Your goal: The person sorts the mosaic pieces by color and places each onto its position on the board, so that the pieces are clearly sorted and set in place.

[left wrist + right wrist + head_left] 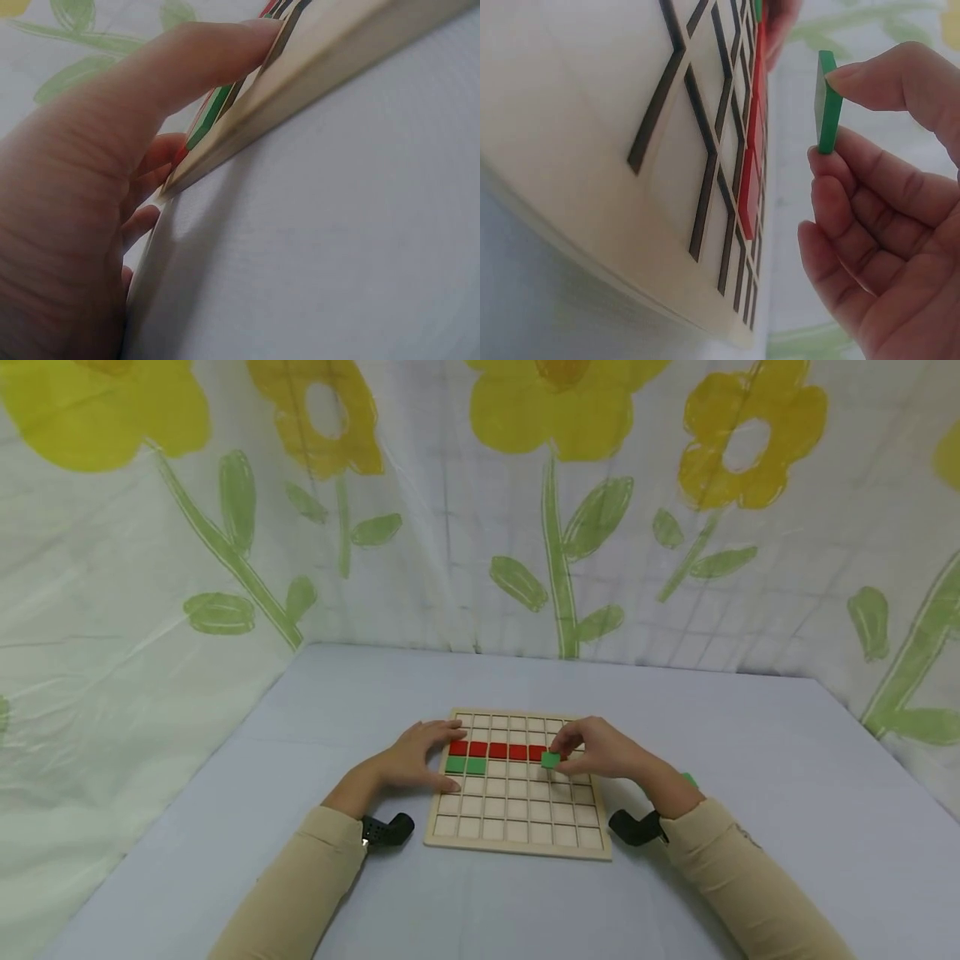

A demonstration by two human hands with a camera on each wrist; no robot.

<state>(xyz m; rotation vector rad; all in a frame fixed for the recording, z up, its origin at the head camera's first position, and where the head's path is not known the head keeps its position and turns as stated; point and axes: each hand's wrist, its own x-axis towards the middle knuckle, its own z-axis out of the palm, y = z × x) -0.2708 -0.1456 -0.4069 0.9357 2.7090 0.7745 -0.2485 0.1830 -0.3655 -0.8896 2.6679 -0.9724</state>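
A wooden grid board (517, 848) lies on the table, divided into square cells. Several red tiles (498, 751) fill part of one row, and two green tiles (476, 766) sit in the row below, at the left side. My right hand (611, 750) pinches a loose green tile (828, 102) between thumb and finger, held above the board's surface and tilted on edge in the right wrist view. My left hand (408, 757) rests at the board's left edge, fingers spread, with the thumb (217, 54) lying over the frame.
Behind my right forearm a bit of green (688, 779) shows, mostly hidden by the wrist. The table (360, 693) has a pale cover. A white sheet with painted flowers (420, 552) hangs behind it.
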